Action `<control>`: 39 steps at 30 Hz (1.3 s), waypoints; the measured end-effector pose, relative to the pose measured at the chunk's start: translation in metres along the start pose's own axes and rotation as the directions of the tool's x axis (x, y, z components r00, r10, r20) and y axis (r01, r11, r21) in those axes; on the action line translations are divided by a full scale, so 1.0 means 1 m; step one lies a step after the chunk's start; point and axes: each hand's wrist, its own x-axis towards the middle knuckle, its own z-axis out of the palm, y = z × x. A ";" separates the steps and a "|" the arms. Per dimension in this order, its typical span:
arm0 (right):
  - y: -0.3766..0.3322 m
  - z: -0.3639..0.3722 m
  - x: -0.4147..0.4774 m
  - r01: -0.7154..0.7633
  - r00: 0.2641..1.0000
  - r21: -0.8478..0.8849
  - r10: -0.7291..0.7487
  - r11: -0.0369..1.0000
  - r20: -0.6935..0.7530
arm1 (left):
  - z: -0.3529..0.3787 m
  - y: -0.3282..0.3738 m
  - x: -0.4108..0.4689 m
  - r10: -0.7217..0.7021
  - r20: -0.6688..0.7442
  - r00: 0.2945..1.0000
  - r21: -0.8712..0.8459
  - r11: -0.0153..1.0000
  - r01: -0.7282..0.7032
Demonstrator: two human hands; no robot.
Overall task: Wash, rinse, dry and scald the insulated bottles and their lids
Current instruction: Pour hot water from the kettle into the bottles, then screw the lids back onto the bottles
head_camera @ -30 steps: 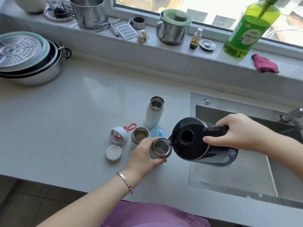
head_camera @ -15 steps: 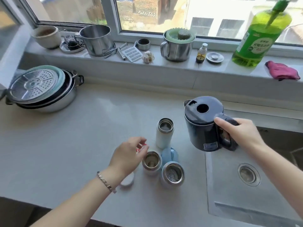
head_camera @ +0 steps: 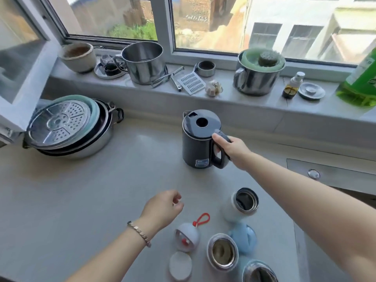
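Bottles stand grouped at the near right of the desk (head_camera: pixel 85 200): a white insulated bottle (head_camera: pixel 237 206) upright with its mouth open, a second open bottle (head_camera: pixel 222 252) nearer the camera, and a third bottle (head_camera: pixel 259 271) cut off by the lower frame edge, so only its steel rim and part of its dark inside show. What the bottles hold is hard to make out. A blue lid (head_camera: pixel 244 238) lies between them, partly hidden behind the second bottle's rim. A round white lid with a red loop (head_camera: pixel 186 237) lies left of that bottle, and a flat white cap (head_camera: pixel 180 265) sits just beside it toward the camera. The right hand (head_camera: pixel 234 151) is clenched around the handle of a dark electric kettle (head_camera: pixel 198 141), which stands upright at or just above the desk farther back; whether its base touches cannot be told. The left hand (head_camera: pixel 162 208) hovers loosely curled and grasping nothing, left of the bottles. The sink rim (head_camera: pixel 325 171) shows at the right, its basin mostly hidden by the right forearm. Bare desk runs wide to the left, bounded by stacked pans with a steamer plate (head_camera: pixel 65 125). A green detergent bottle (head_camera: pixel 360 86) on the windowsill is cut off at the right edge.
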 end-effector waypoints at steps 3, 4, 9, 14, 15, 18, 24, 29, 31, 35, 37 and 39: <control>0.005 0.017 0.012 0.018 0.994 -0.091 -0.008 0.996 0.111 | 0.002 -0.005 0.006 -0.009 0.006 1.000 -0.010 1.000 0.009; 0.007 0.019 0.014 0.024 0.990 -0.115 -0.008 0.993 0.139 | 0.004 -0.006 0.008 -0.013 0.008 1.000 -0.018 1.000 0.013; 0.006 0.019 0.014 0.038 0.968 -0.213 0.017 0.976 0.249 | 0.009 -0.002 0.011 -0.010 0.018 1.000 -0.055 0.998 0.011; 0.009 -0.025 -0.001 -0.062 0.990 -0.187 0.084 0.980 0.114 | 0.016 0.009 0.005 -0.009 -0.015 1.000 -0.094 0.996 0.008; 0.017 -0.041 -0.010 -0.069 0.997 -0.166 0.074 0.984 0.020 | 0.018 0.011 0.002 -0.006 -0.017 1.000 -0.102 0.995 0.005; 0.062 -0.086 -0.056 -0.154 0.987 -0.385 0.123 0.910 -0.104 | 0.026 0.018 -0.008 0.002 -0.004 1.000 -0.124 0.992 -0.003; 0.148 -0.072 -0.122 -0.153 0.940 -0.649 0.312 0.746 0.137 | 0.038 0.024 -0.025 -0.004 -0.017 1.000 -0.140 0.990 0.001; 0.173 -0.040 -0.120 -0.016 0.975 -0.771 0.182 0.637 0.130 | 0.035 0.030 -0.035 0.027 -0.059 0.998 -0.162 0.986 -0.036; 0.179 -0.036 -0.118 0.040 0.984 -0.784 0.110 0.620 0.137 | 0.032 0.034 -0.038 0.042 -0.076 0.996 -0.172 0.984 -0.054; 0.175 -0.050 -0.121 0.041 0.989 -0.763 0.080 0.645 0.122 | 0.024 0.047 -0.044 0.069 -0.088 0.994 -0.221 0.971 -0.087; 0.168 -0.068 -0.133 0.011 0.997 -0.686 0.047 0.728 0.066 | 0.019 0.055 -0.051 0.089 -0.099 0.991 -0.289 0.951 -0.114; 0.158 -0.090 -0.155 0.019 1.000 -0.578 -0.019 0.815 0.006 | 0.019 0.064 -0.065 0.115 -0.091 0.989 -0.404 0.904 -0.142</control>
